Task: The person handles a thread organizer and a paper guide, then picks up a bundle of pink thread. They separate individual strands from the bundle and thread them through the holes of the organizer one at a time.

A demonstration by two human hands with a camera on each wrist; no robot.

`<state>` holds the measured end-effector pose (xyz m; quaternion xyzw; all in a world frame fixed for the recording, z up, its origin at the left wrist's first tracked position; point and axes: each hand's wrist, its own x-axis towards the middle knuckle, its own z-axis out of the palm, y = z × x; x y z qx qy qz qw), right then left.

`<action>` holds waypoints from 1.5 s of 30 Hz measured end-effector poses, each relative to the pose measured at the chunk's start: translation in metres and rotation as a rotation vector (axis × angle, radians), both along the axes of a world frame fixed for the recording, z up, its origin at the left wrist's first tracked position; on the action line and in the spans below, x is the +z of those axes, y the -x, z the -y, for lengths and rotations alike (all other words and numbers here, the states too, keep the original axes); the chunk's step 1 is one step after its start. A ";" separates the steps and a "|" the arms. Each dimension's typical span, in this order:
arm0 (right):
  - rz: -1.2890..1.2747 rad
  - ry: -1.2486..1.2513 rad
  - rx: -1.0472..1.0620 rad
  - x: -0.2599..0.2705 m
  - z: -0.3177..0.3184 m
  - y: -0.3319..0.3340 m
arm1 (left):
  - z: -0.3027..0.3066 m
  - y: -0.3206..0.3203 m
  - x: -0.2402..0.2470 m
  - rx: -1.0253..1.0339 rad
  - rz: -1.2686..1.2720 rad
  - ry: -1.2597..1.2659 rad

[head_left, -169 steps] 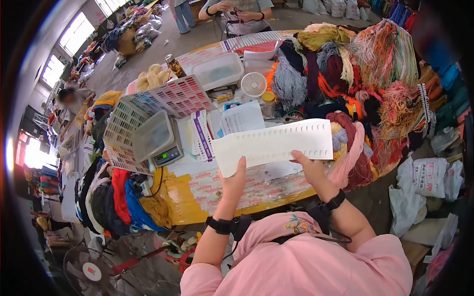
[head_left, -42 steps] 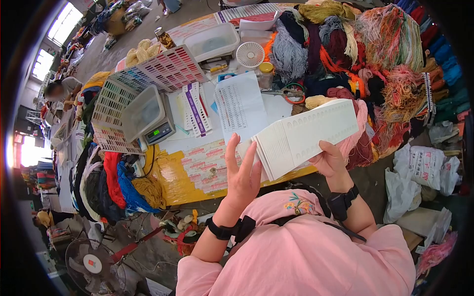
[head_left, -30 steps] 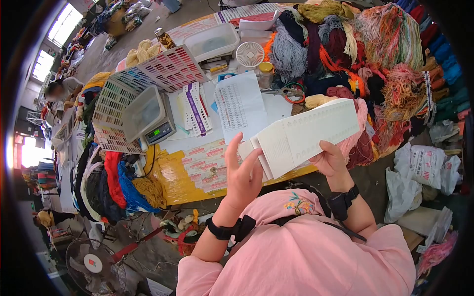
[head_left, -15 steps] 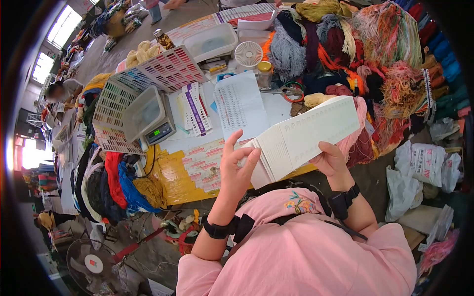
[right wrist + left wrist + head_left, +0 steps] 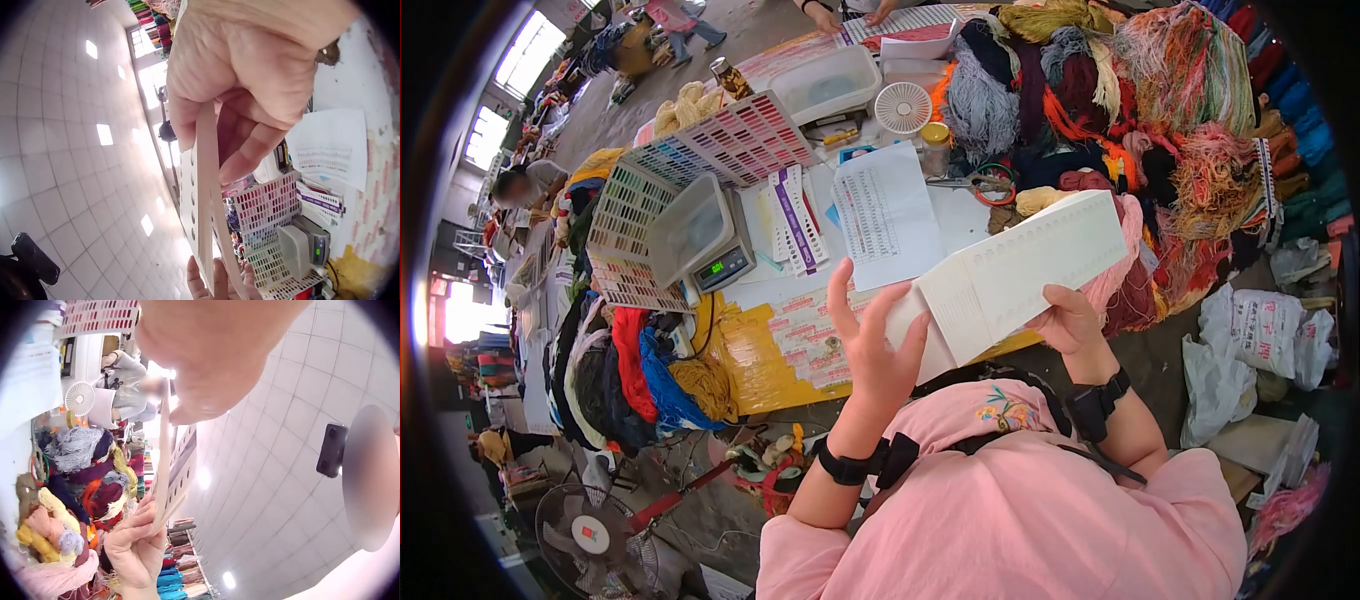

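Observation:
A stack of long white cards with rows of holes along both long edges slants over the table's front edge. My right hand grips its right part, thumb on top and fingers curled underneath. In the right wrist view, the cards' edges show between that thumb and fingers. At the stack's left end, my left hand has its fingers spread and raised, with the thumb beside the card edges. There, the lower cards jut out to the left past the upper ones.
Behind the cards lie a printed sheet, purple-striped strips and scissors. A scale with a plastic tub stands left, before a colour-swatch board. Yarn hanks pile up on the right, near a small white fan.
Earlier the cards lay level across both hands; now they slant in the right hand. The left fingers moved along the left end and spread wider, while the stepped card edges there shifted.

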<state>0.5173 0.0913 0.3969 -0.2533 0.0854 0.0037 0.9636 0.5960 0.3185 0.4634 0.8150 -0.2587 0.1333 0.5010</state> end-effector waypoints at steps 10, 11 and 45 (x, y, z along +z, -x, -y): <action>-0.016 -0.002 -0.005 0.004 -0.004 -0.006 | -0.002 -0.003 -0.007 -0.030 0.123 -0.046; -0.029 -0.010 -0.034 0.006 -0.005 -0.007 | -0.001 -0.004 -0.008 -0.032 0.113 -0.043; -0.087 0.116 -0.047 0.007 -0.014 -0.012 | 0.002 -0.014 -0.008 0.067 0.022 -0.071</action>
